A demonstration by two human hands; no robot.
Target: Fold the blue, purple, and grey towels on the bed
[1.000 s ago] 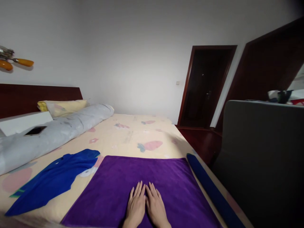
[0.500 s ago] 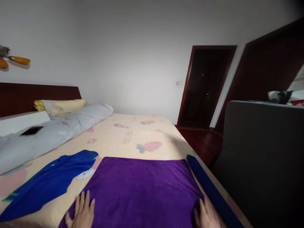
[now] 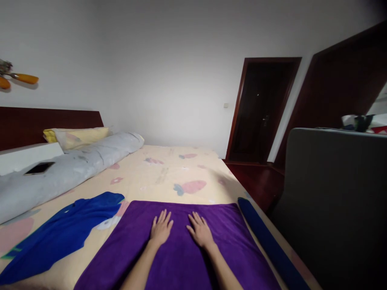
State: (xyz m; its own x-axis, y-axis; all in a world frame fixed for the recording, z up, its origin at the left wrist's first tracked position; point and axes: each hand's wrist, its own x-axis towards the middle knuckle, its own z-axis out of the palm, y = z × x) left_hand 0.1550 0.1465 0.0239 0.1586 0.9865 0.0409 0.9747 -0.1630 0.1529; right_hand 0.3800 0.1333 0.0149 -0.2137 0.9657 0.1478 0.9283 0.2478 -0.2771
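Note:
A purple cloth (image 3: 178, 249), resembling a towel, lies spread flat on the bed near me. My left hand (image 3: 161, 229) rests palm down on its far half, left of the middle, fingers stretched out. To the right of it, my right hand (image 3: 200, 230) also lies flat on the cloth with fingers apart. Neither hand holds anything. A crumpled blue garment (image 3: 66, 229) lies on the sheet left of the cloth. Along the cloth's right side runs a long, narrow blue folded or rolled cloth (image 3: 269, 241).
The bed (image 3: 169, 173) has a cream sheet with strawberry prints. A grey rolled quilt (image 3: 87, 161), a phone (image 3: 40, 168) and a yellow pillow (image 3: 81, 137) are at the left. A dark chair back (image 3: 329, 193) stands at the right, near a dark door (image 3: 261, 112).
Both hands have moved from the cloth's near side edges inward and forward, and now lie closer together on its far half. The blue cloths stay where they were.

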